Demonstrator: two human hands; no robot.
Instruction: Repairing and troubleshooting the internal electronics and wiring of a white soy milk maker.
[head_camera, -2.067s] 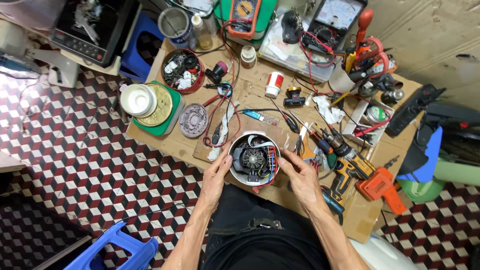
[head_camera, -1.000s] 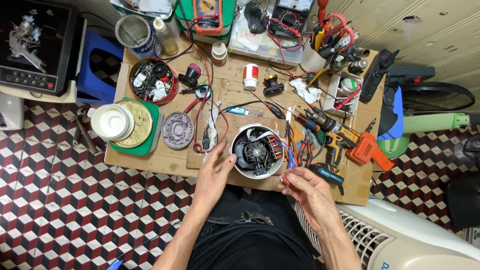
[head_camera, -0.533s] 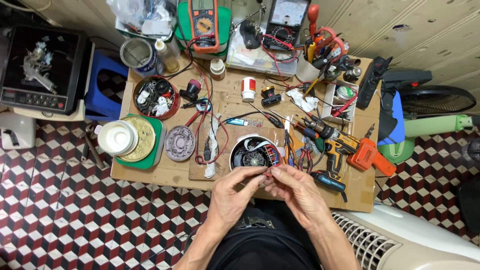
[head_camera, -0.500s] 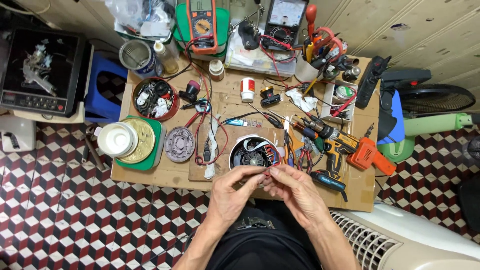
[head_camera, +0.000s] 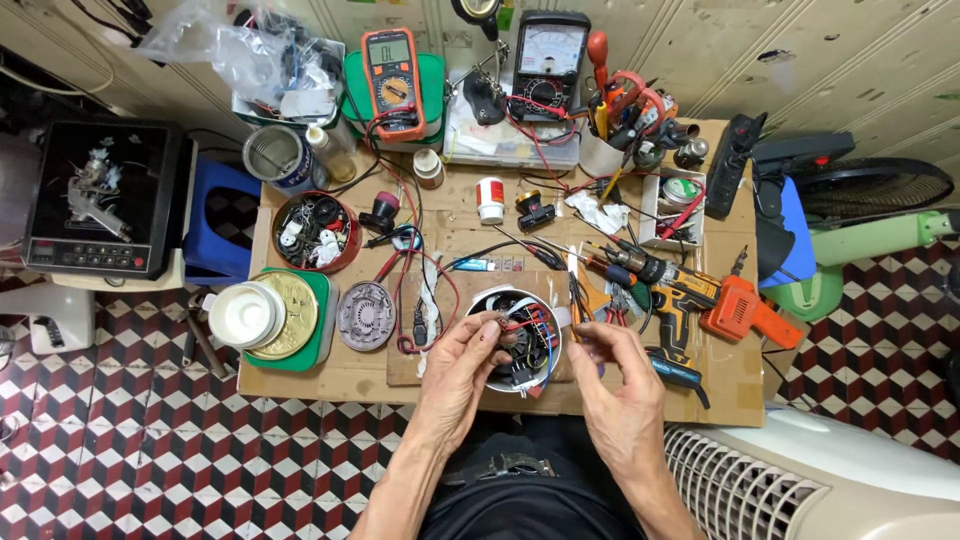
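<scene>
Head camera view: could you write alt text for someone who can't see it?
Seen from above, a person's left hand and right hand work at a round white motor housing full of coloured wires on a cluttered cardboard-covered table. An orange drill, two multimeters and a red bowl of parts lie around it.

Round motor housing (head_camera: 515, 335) sits at table (head_camera: 340, 375) front edge, centre; left hand (head_camera: 455, 375) on its left rim, right hand (head_camera: 615, 375) just right of it. Drill (head_camera: 690, 290) lies right of housing, ribbed disc (head_camera: 366, 316) left, w/ stacked lids (head_camera: 268, 315) nr left edge. Two multimeters (head_camera: 395, 70) along back edge.
</scene>
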